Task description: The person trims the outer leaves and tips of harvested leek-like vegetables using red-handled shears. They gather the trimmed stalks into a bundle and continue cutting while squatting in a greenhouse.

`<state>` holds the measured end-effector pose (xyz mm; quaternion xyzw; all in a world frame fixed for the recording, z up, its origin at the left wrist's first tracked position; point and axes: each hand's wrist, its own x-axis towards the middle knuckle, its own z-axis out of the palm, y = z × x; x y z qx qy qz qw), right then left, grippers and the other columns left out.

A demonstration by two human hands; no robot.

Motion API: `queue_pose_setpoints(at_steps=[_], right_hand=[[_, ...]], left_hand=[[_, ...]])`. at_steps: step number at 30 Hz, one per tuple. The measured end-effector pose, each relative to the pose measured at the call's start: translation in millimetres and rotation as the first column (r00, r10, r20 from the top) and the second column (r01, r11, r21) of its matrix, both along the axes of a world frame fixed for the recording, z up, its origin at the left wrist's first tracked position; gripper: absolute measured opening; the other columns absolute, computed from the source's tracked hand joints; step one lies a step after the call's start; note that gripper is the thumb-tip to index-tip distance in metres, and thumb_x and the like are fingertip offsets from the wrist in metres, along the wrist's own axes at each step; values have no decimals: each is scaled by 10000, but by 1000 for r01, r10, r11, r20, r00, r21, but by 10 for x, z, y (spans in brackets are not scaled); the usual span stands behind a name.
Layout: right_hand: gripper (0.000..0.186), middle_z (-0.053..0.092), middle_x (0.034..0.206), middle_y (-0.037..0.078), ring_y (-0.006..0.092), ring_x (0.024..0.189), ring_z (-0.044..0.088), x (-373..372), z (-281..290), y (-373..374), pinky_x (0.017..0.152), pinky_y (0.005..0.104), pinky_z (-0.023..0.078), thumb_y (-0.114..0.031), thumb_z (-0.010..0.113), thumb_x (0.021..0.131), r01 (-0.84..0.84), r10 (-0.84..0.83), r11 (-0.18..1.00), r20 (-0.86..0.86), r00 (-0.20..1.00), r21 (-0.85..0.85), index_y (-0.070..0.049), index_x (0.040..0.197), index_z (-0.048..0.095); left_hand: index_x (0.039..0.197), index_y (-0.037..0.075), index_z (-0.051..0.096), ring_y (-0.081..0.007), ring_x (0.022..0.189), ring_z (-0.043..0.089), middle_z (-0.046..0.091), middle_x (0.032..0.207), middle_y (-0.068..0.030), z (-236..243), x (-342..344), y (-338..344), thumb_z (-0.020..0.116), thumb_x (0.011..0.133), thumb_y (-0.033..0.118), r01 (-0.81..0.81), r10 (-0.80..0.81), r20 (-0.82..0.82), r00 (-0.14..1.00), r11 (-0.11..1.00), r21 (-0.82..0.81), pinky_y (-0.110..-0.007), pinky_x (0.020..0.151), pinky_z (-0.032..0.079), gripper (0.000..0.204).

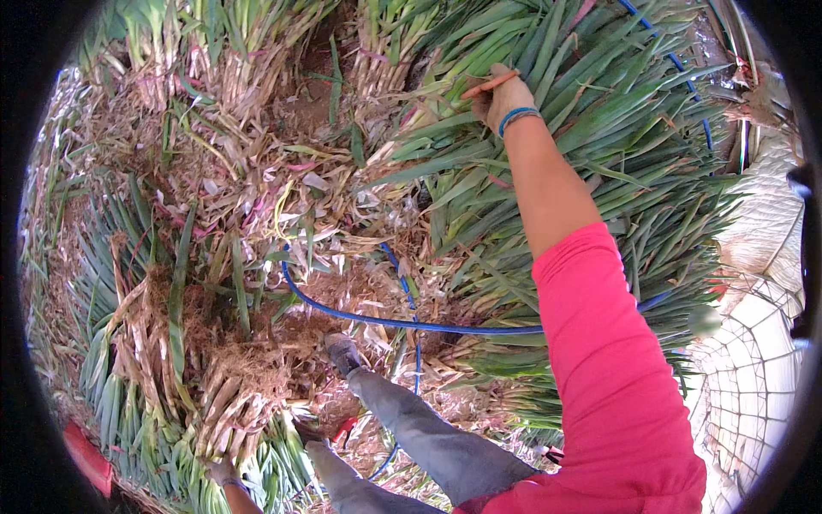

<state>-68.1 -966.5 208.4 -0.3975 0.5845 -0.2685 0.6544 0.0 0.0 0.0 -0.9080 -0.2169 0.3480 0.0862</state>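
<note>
My right hand [503,101], with blue bands at the wrist, reaches into a dense pile of long green leafy onion plants [582,137] at upper right. Its fingers are closed on a thin orange object [485,85], too small to identify. At the lower left, my left hand [221,471] grips the lower part of a bundle of similar plants [247,433], whose pale stalks and brown roots [244,368] face upward.
More bundles [223,47] line the top and left. Dry litter [257,171] covers soil between them. A blue hose [368,316] crosses above my legs and feet [342,351]. A red object [86,454] lies lower left; pale netted sacks [745,385] are at right.
</note>
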Motion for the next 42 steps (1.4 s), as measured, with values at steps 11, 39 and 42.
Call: queue_pose_setpoints(at_steps=[11,39,42], right_hand=[[198,635,816,98,256,747,620,-354,78,2616,702,406,516,-243,563,944,-922,321,379,-925,206,-74,-55,964,622],[413,610,758,12,91,657,541,-4604,-48,8092,574,274,454,-403,606,942,-176,458,757,-319,830,630,-3,1030,662],[388,580,767,-12,81,669,533,-5058,-333,8234,567,262,447,-392,621,944,-198,484,741,-306,820,642,-23,1063,644]], left_hand=[[1572,354,-61,-523,1167,566,122,1501,-462,498,-101,-197,739,824,301,270,-279,-178,944,960,-71,-433,930,533,1096],[1575,149,187,-354,1115,627,645,1213,-215,856,237,235,558,916,534,928,-908,-219,357,372,-28,-441,924,512,849],[1498,167,408,-355,1379,412,471,1470,-195,889,158,175,523,913,596,958,-945,-178,276,255,130,-420,1145,330,735]])
